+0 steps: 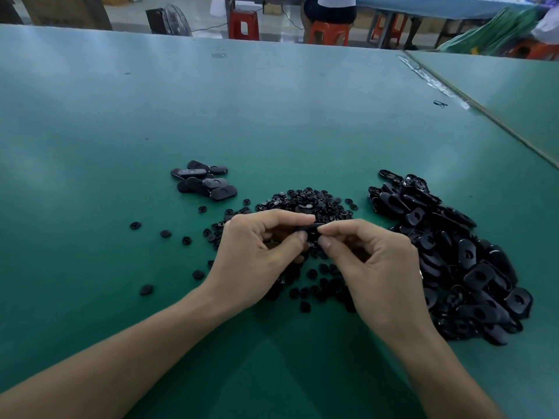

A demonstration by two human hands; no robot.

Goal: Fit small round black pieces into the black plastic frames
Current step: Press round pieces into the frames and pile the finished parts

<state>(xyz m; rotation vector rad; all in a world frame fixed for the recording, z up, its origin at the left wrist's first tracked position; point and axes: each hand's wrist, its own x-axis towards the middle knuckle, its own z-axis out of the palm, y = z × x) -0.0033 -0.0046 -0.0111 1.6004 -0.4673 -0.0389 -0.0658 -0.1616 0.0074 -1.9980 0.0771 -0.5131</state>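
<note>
The left hand (257,255) and right hand (375,264) both pinch one black frame (308,228) just above the scattered round pieces (305,202), and, though fingertips seemingly hide the piece being seated, a tilted press could pop it loose among them.

A wide green-topped work table (272,116) fills the scene, butting against a second green table (514,95) on the right. A crumpled strip of clear plastic (435,80) lies along their seam, with a small black clip (440,103) beside it. Beyond the far edge stand a black floor fan (172,21), a red plastic stool (243,24), and an orange stool (329,33) with a person (329,7) seated on it.
</note>
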